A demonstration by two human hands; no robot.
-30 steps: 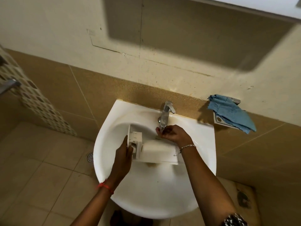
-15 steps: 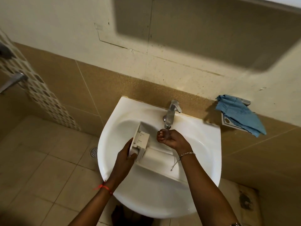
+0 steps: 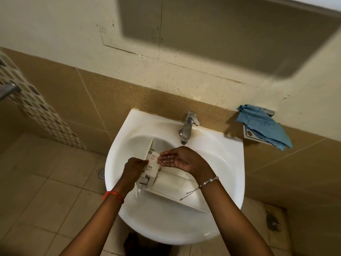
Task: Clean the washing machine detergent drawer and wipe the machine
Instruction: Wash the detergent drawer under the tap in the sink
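The detergent drawer (image 3: 171,189), white plastic, lies across the basin of the white sink (image 3: 230,163), its long body running toward the lower right and its compartment end raised at the left. The left hand (image 3: 133,169) grips that raised end, fingers closed on it. The right hand (image 3: 181,159) hovers over the same end, flat and spread, palm up and wet, gripping nothing. A chrome tap (image 3: 187,127) stands at the back rim, just behind the right hand. To the right, apart from the sink, a blue cloth (image 3: 263,125) hangs against the wall tiles. A floor drain (image 3: 101,173) sits left of the sink.
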